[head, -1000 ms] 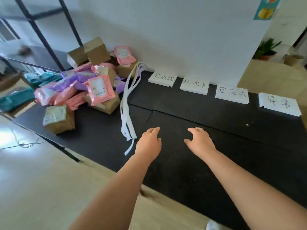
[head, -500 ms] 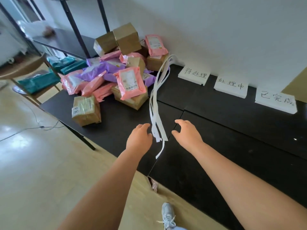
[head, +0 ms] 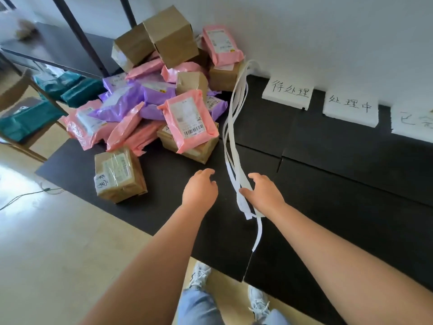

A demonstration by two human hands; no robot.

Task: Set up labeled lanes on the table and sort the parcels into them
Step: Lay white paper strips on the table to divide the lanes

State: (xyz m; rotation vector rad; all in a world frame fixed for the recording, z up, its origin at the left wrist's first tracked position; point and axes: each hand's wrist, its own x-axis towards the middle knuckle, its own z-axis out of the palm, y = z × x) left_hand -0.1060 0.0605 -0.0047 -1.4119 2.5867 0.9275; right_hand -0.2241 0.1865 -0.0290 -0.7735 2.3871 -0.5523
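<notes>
- Left hand [head: 200, 192]: palm down over the black table [head: 351, 219], fingers loosely curled, holding nothing.
- Right hand [head: 266, 194]: same pose, no pinch visible. Thumb tip overlaps the white strips [head: 235, 127]; cannot tell whether it touches them.
- Counts: 3 label cards [head: 350, 109] along the wall, the third cut by the frame edge. 6 brown boxes visible. Pink and purple mailers overlap, so no count. Strips form one loose bundle, number unclear.
- Parcel pile [head: 164, 102]: beyond and left of both hands, apart.
- Lone brown box [head: 118, 174]: left of the left hand, not touching.
- Strips run from the wall, between pile and cards, ending beside the right hand.
</notes>
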